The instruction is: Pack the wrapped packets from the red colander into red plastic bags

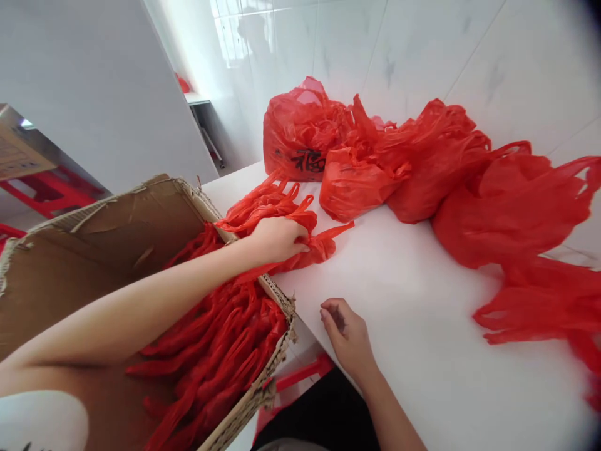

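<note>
My left hand [282, 239] reaches across the box's rim to the white table. Its fingers are closed on a red plastic bag [323, 245], whose strip-like handle sticks out to the right. Just behind this hand lies a heap of thin, twisted red bags [263, 203] with looped handles. My right hand [346, 335] rests near the table's front edge, apart from the bags. Its fingers are curled in towards the thumb, and nothing shows in them. Many narrow, folded red bags [225, 338] fill the right side of the open cardboard box [117, 216] under my left forearm.
Bulging red bags [357, 181] line the tiled wall [417, 56] at the back of the white table [399, 282]. Flatter loose red bags [549, 300] lie at the right. A red plastic stool [51, 194] and another carton [23, 147] stand at far left.
</note>
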Tool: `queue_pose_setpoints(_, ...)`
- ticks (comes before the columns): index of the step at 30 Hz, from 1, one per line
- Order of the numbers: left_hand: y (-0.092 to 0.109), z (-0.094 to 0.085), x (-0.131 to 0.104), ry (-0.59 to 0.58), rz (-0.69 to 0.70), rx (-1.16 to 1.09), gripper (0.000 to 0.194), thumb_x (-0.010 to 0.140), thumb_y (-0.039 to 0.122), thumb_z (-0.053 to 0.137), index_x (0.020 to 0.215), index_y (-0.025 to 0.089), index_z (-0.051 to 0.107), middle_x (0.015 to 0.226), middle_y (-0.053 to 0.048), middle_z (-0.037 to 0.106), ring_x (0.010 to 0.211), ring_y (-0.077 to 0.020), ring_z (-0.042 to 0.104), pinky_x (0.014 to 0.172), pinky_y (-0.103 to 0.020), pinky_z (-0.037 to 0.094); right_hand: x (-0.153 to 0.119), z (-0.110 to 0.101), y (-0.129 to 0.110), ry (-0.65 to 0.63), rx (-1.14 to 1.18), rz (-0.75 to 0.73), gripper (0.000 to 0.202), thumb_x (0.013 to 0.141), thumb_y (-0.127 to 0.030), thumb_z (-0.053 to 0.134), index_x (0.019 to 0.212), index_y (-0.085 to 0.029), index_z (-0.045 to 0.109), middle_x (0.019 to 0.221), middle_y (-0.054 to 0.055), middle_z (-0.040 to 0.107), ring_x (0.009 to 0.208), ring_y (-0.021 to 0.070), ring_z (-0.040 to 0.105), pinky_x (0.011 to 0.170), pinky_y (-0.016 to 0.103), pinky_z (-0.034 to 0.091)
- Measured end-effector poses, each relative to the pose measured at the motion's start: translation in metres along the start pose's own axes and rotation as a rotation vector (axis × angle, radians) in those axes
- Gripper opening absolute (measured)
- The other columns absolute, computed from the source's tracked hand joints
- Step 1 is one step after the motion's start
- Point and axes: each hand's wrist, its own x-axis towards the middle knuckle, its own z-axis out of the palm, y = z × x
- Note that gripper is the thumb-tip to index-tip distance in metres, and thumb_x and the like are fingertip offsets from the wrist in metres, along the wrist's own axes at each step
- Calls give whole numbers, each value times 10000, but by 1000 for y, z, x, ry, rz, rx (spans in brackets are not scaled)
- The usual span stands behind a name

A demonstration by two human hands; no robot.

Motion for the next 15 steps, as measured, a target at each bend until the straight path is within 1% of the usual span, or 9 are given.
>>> queue_pose_setpoints(2, -20, -23, -17, 8, -19, -198, 311, 828, 494, 555, 910, 235, 707, 866, -3, 708, 825, -208, 644, 715, -303, 460, 0, -1, -1, -5, -7, -18, 188, 924, -351, 475, 918, -191, 573, 748, 7, 613, 624, 121, 565, 598, 218, 468)
queue_pose_setpoints(3, -34, -37, -30, 10, -65, -345, 351, 817, 529, 557, 915, 227, 706, 838, 14, 703, 806, -197, 645, 723, -293, 472, 0, -1, -1, -11, -13, -26, 184, 923, -346, 475, 911, -192, 575, 742, 5, 612, 619, 121, 562, 596, 218, 466)
queue_pose_setpoints(4, -48, -50, -45, 10, -142, -493, 392, 798, 556, 572, 940, 215, 704, 830, 23, 703, 805, -195, 647, 738, -293, 486, 0, -1, -1, -19, -21, -33, 180, 921, -342, 476, 908, -193, 577, 737, 3, 613, 616, 121, 561, 595, 219, 464)
queue_pose_setpoints(6, -81, -71, -79, -13, -339, -764, 497, 768, 581, 609, 1089, 206, 670, 888, 28, 716, 850, -205, 653, 793, -319, 507, -1, -2, 0, -35, -38, -40, 174, 920, -333, 476, 908, -196, 583, 737, 0, 617, 616, 120, 563, 592, 217, 460)
queue_pose_setpoints(8, -116, -79, -114, -35, -553, -920, 644, 716, 591, 664, 1229, 208, 594, 940, 22, 721, 881, -224, 655, 814, -349, 518, -2, -2, 1, -42, -54, -41, 171, 918, -330, 478, 908, -199, 588, 752, 3, 626, 638, 122, 576, 602, 216, 464)
queue_pose_setpoints(9, -134, -77, -130, -33, -651, -939, 704, 687, 598, 686, 1261, 206, 568, 945, 22, 722, 872, -225, 654, 814, -354, 520, -2, -2, 2, -41, -61, -40, 171, 917, -332, 480, 908, -200, 590, 761, 5, 631, 653, 125, 584, 613, 217, 469)
queue_pose_setpoints(11, -166, -65, -158, -44, -810, -917, 744, 663, 601, 700, 1270, 198, 551, 919, 27, 724, 828, -206, 649, 798, -344, 523, -2, -2, 3, -35, -75, -42, 176, 912, -342, 486, 902, -202, 593, 771, 12, 640, 670, 134, 596, 627, 223, 481)
queue_pose_setpoints(13, -191, -42, -177, -99, -866, -822, 682, 673, 592, 689, 1210, 184, 586, 895, 40, 725, 801, -174, 632, 769, -291, 517, -2, -2, 4, -32, -90, -48, 185, 906, -356, 493, 900, -203, 596, 779, 19, 648, 680, 142, 608, 627, 228, 490)
queue_pose_setpoints(15, -208, -9, -187, -175, -855, -672, 592, 721, 585, 646, 1143, 171, 618, 882, 50, 720, 805, -153, 612, 727, -231, 499, -2, -1, 3, -29, -97, -46, 194, 902, -370, 498, 893, -205, 598, 781, 22, 652, 676, 146, 616, 614, 230, 494)
